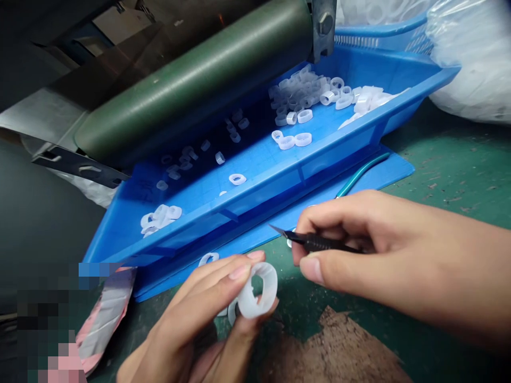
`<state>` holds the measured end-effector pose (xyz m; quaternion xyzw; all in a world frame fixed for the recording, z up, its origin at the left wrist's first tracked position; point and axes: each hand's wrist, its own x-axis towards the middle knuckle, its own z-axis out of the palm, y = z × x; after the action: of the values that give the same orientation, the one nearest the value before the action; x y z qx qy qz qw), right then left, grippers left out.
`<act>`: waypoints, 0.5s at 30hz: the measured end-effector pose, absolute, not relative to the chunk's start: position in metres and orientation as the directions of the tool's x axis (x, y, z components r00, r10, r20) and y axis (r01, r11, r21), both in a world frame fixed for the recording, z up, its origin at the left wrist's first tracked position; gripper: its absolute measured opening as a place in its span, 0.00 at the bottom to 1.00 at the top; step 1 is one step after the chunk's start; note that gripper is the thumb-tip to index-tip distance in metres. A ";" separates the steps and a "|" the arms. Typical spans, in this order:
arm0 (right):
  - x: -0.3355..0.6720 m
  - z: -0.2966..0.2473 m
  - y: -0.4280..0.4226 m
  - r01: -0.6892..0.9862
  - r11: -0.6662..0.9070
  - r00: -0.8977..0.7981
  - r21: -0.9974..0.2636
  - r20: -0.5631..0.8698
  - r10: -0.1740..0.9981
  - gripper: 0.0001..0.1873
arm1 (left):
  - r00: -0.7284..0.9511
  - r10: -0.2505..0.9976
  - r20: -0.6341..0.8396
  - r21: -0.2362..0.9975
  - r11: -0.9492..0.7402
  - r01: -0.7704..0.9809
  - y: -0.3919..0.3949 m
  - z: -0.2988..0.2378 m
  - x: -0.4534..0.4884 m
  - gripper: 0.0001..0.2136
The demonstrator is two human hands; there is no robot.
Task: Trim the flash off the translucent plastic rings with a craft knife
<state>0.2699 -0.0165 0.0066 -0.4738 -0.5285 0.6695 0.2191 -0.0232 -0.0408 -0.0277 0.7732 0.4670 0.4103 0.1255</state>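
My left hand [199,314] pinches a translucent white plastic ring [268,298] between fingers and thumb, its opening turned toward me. Behind that ring, part of another white ring [232,311] shows by the palm; the fingers hide most of it. In my right hand [383,255] is a black craft knife [319,242], its pointed blade aimed left, a short way above and right of the ring and apart from it. A loose ring [209,259] lies on the blue board just past my left fingers. Another ring is partly covered by my right fingers.
A blue tray [263,183] holds many similar rings [303,90]. Over it hangs a green roller [195,80]. Teal-handled pliers or cutters [361,173] lie on the blue board [395,167]. A plastic bag [471,69] and blue basket [383,29] stand at the back right.
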 end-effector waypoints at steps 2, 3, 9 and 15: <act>0.266 0.012 -0.011 0.164 -0.448 -0.531 -0.879 -0.461 0.711 0.10 | 0.282 0.784 0.553 0.548 -0.597 0.586 -0.040 -0.031 -0.019 0.09; 0.265 0.014 -0.007 0.157 -0.478 -0.574 -0.864 -0.473 0.668 0.08 | 0.305 0.764 0.569 0.533 -0.625 0.571 -0.040 -0.032 -0.017 0.09; 0.266 0.022 0.002 0.191 -0.541 -0.635 -0.819 -0.524 0.568 0.08 | 0.353 0.739 0.574 0.491 -0.656 0.573 -0.043 -0.037 -0.012 0.12; 0.265 0.008 -0.002 0.128 -0.457 -0.659 -0.880 -0.420 0.624 0.09 | 0.372 0.762 0.531 0.486 -0.633 0.603 -0.056 -0.037 -0.009 0.12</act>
<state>0.2648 -0.0022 0.0079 -0.3800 -0.4950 0.7643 0.1622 -0.0093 -0.0561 -0.0373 0.8215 0.4152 0.3764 0.1055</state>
